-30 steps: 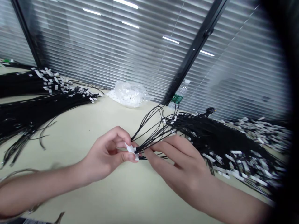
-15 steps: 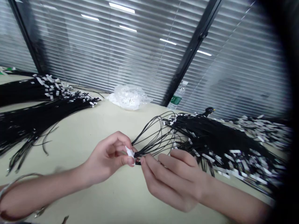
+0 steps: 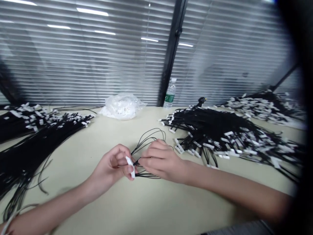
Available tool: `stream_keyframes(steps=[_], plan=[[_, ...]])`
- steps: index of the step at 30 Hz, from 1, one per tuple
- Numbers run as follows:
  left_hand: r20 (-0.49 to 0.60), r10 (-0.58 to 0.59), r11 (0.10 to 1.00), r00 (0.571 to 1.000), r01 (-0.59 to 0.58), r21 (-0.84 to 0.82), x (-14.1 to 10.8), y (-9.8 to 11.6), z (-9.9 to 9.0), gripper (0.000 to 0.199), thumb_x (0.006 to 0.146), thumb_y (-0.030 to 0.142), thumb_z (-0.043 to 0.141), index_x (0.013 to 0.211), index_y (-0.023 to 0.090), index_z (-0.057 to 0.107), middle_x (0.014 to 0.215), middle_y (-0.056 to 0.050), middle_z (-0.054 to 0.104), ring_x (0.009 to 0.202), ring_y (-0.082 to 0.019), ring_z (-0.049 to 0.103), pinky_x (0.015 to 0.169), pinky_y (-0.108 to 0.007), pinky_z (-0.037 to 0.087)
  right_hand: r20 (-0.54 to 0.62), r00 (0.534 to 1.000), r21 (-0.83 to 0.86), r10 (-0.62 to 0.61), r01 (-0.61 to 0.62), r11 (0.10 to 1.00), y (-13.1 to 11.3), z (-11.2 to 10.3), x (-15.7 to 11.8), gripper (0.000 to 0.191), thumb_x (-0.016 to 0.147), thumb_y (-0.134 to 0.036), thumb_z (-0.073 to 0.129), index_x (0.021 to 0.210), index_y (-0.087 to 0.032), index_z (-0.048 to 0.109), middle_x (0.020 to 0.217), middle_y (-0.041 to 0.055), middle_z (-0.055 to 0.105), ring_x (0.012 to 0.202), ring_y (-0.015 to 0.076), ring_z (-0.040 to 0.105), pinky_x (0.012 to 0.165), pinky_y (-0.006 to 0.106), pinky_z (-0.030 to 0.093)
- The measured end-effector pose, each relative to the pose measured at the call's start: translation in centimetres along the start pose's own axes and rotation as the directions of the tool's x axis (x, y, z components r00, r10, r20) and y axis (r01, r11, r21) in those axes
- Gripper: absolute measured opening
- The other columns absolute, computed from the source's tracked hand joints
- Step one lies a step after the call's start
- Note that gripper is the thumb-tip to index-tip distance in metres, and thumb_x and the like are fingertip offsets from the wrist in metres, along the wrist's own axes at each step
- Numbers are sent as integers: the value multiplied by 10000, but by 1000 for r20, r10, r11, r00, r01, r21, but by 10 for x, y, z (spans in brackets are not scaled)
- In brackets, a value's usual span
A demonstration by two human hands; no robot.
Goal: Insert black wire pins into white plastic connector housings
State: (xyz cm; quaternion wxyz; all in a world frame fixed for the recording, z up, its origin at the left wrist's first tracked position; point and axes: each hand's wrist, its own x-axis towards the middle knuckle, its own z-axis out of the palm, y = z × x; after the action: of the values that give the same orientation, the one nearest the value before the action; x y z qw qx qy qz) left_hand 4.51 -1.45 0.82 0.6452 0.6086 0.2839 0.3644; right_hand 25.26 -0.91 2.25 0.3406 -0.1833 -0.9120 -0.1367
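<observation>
Between thumb and fingers, my left hand (image 3: 113, 164) pinches a white connector (image 3: 130, 167) that stands roughly upright. Thin black wires (image 3: 148, 176) run from its right side and loop up and away behind my right hand (image 3: 158, 160). The fingers of my right hand are closed around black wire just right of the connector, close to where the wires enter it. Their tips are partly hidden, so the exact number of wires held does not show.
Heaps of black cables with white ends lie at the left (image 3: 49, 137) and at the right (image 3: 210, 127). A clear plastic bag (image 3: 123, 106) with white pieces and a water bottle (image 3: 170, 93) stand at the back, before the window blinds (image 3: 110, 58).
My view has levelled and turned right. The right hand has come round closer to the connector, its fingers now bunched on the wires; the left hand keeps its pinch.
</observation>
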Motion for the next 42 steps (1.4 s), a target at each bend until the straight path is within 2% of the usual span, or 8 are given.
stream_keyframes(steps=[3,6,12,16,24,27,34,42], plan=[[12,-36,997,999,35,68,-5,0,-6,179,797,176,603,834,180,428,679,18,568,656,-110,567,620,-239,450,42,999,11,17,-17,1000,-3,9,-2,131,865,-219,492,780,-190,587,780,-38,607,736,78,441,689,244,299],[-27,-62,992,998,65,113,-13,0,-11,180,796,192,606,855,181,436,729,6,583,690,-110,567,661,-245,452,89,995,30,46,-49,998,-9,19,1,177,885,-218,447,770,-181,578,804,-20,593,736,87,417,706,236,306],[-119,-123,989,985,132,66,-19,-1,-17,205,775,226,624,841,195,432,794,6,586,744,-133,582,736,-318,495,98,976,208,197,-213,955,-17,34,10,172,878,-241,451,789,-159,574,697,-6,544,701,94,406,696,214,334],[-104,-131,990,986,136,43,-17,-1,-18,213,771,221,630,840,197,430,796,8,581,773,-138,588,754,-326,495,120,959,276,255,-279,920,-20,34,9,140,873,-241,464,851,-167,581,750,-7,561,727,82,442,727,210,348],[-34,-222,975,975,222,-10,-17,-2,-23,230,776,210,631,843,196,412,860,-3,586,821,-140,576,779,-340,492,155,945,224,288,-317,922,-24,33,1,224,905,-257,412,826,-152,593,705,4,545,699,86,428,703,221,347],[-42,-211,977,976,211,-12,-17,-1,-23,229,779,203,627,848,195,409,863,-6,589,825,-141,580,808,-359,488,154,948,232,280,-310,922,-26,32,1,232,909,-257,404,821,-152,592,719,7,553,716,86,444,718,220,354],[-50,-188,982,981,186,-39,-18,0,-19,238,760,189,643,832,186,417,870,-1,566,836,-153,586,804,-389,499,120,920,265,373,-392,881,-28,35,2,100,849,-176,484,815,-164,577,695,-21,562,675,77,436,678,205,346],[-73,-131,990,989,134,40,-19,-3,-17,222,762,209,640,831,185,431,865,-4,599,789,-129,590,749,-302,488,127,883,282,453,-470,837,-36,32,2,42,796,-151,521,778,-175,551,660,-46,530,670,60,448,667,187,343]])
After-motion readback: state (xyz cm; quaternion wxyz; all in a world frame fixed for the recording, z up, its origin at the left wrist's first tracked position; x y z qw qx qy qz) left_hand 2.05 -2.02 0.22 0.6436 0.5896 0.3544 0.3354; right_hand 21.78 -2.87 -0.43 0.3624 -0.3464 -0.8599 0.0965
